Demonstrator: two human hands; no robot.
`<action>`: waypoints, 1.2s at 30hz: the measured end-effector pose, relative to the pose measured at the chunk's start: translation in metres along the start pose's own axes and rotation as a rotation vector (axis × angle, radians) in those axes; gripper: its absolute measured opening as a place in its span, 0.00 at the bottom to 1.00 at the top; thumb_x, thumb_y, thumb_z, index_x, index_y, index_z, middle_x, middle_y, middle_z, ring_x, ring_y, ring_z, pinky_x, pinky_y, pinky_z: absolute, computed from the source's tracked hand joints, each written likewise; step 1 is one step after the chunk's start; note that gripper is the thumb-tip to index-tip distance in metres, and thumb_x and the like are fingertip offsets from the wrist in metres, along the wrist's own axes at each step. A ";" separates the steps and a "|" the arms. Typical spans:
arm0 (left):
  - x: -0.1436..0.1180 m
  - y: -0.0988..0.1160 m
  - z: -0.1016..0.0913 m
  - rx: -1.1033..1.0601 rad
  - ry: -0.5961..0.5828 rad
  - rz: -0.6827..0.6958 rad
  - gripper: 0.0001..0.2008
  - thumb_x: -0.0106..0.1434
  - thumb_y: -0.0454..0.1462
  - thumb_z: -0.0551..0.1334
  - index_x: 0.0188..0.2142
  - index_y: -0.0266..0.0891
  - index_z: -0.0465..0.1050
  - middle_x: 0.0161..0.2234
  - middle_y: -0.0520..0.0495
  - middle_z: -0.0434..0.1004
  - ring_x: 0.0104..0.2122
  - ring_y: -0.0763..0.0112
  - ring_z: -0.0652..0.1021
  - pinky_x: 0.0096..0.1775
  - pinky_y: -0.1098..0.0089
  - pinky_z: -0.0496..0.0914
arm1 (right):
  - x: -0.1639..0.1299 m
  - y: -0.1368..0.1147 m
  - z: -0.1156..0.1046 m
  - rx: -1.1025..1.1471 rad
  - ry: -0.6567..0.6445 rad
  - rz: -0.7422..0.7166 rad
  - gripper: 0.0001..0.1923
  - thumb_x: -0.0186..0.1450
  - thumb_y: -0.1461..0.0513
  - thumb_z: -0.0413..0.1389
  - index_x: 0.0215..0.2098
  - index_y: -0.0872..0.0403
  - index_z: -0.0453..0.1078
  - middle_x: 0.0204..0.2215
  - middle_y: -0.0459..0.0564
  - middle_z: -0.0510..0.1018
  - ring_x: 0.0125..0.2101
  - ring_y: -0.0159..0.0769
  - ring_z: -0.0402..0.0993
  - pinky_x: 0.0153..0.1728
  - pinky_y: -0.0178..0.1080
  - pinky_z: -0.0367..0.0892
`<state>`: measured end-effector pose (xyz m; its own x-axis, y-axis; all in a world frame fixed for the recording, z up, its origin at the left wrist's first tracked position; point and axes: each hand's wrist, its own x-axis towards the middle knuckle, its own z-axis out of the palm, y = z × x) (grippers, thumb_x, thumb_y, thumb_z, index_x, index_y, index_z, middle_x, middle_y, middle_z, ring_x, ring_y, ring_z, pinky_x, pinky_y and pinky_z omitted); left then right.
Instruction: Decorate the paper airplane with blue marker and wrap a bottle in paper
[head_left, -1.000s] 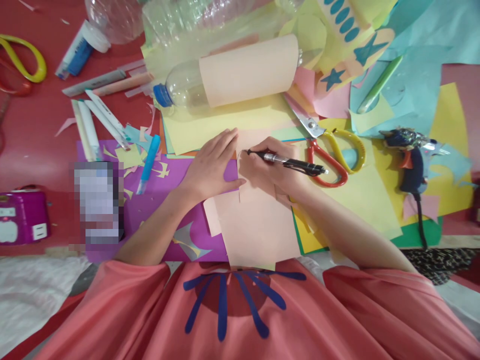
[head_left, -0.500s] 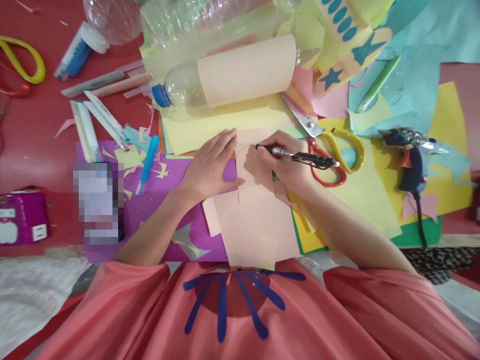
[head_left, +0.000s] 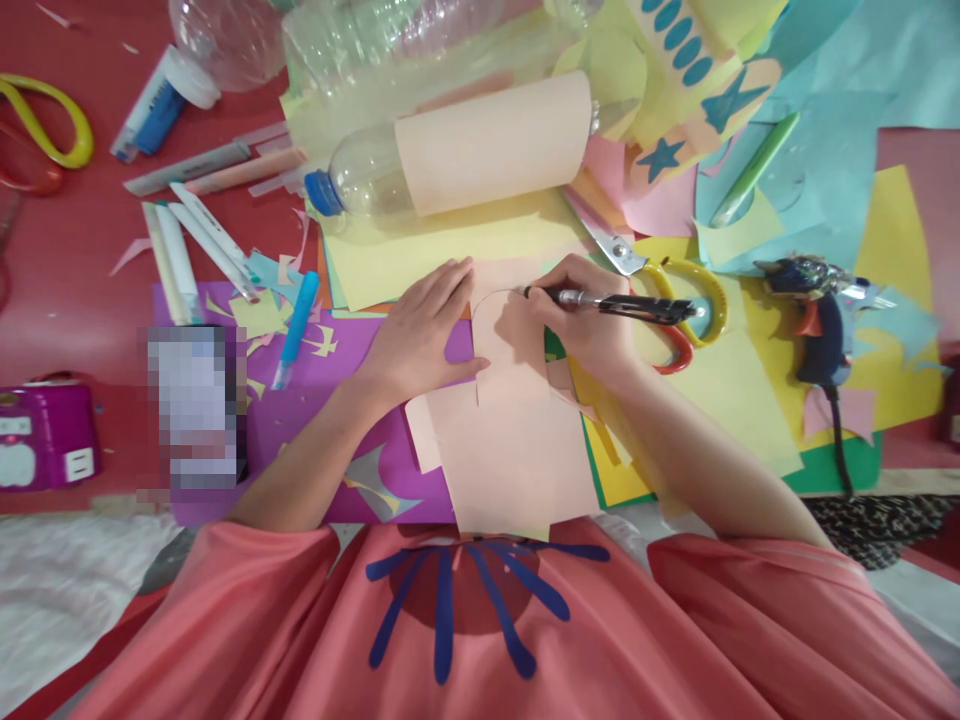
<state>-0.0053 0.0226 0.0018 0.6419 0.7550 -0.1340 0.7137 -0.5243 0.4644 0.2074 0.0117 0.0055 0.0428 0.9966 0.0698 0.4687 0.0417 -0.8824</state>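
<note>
Right hand [head_left: 592,325]: fingers closed around a black pen [head_left: 615,305], tip on the peach paper [head_left: 517,440], where a curved line shows.
Left hand [head_left: 424,330]: flat, fingers straight and together, pressing the paper's left edge; grasps nothing.
Peach paper: centre, over a purple sheet [head_left: 315,400].
At 12 o'clock: plastic bottle [head_left: 360,180] wrapped in peach paper, lying on its side.
At 3 o'clock: scissors [head_left: 660,290], partly under the pen; glue gun [head_left: 821,320] further out.
At 10 o'clock: markers [head_left: 195,240], paper scraps.

Bright, even light; edges warped
</note>
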 end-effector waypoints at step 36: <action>0.000 0.001 0.000 -0.011 -0.002 -0.007 0.44 0.61 0.46 0.65 0.69 0.33 0.46 0.71 0.34 0.47 0.70 0.51 0.51 0.69 0.53 0.49 | 0.009 -0.008 -0.011 -0.048 -0.017 0.136 0.20 0.54 0.69 0.59 0.15 0.51 0.52 0.16 0.39 0.57 0.20 0.26 0.54 0.24 0.36 0.57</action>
<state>-0.0048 0.0222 0.0017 0.6375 0.7578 -0.1392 0.7150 -0.5146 0.4732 0.2137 0.0198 0.0186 0.0940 0.9939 -0.0572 0.5016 -0.0969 -0.8597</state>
